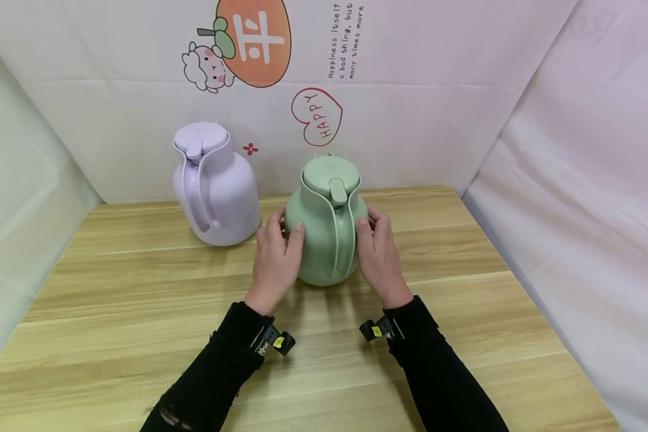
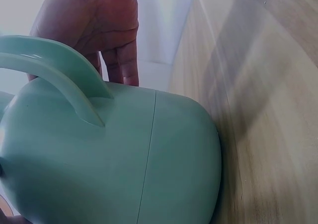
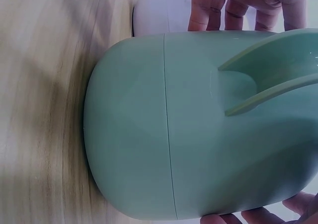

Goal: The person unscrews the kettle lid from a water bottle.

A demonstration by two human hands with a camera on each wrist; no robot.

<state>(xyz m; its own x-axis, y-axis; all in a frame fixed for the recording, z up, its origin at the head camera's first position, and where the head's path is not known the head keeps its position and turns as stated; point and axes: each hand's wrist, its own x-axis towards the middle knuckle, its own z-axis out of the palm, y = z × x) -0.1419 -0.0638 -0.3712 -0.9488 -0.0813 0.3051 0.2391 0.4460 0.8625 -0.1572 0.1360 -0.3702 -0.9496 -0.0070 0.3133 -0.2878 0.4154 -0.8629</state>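
We work over a wooden table (image 1: pixel 113 312) backed by a white cloth with cartoon prints. At its middle stands the green jug (image 1: pixel 326 225), upright, lid on, handle facing us at six o'clock. At about ten o'clock from it, apart from it, stands a lilac jug (image 1: pixel 213 186), also upright. Our left hand (image 1: pixel 275 255) lies on the green jug's nine o'clock side and our right hand (image 1: pixel 378 252) on its three o'clock side, fingers curved round the body and thumbs forward, so both hands hold it between them. From the head view the fingertips are hidden behind the jug. The wrist views fill that in: the left wrist camera shows the right hand's fingers (image 2: pixel 121 60) on the far wall, and the right wrist camera shows the left hand's fingers (image 3: pixel 233 10), with the lilac jug blurred beyond. Both wrist views cut off the lid.
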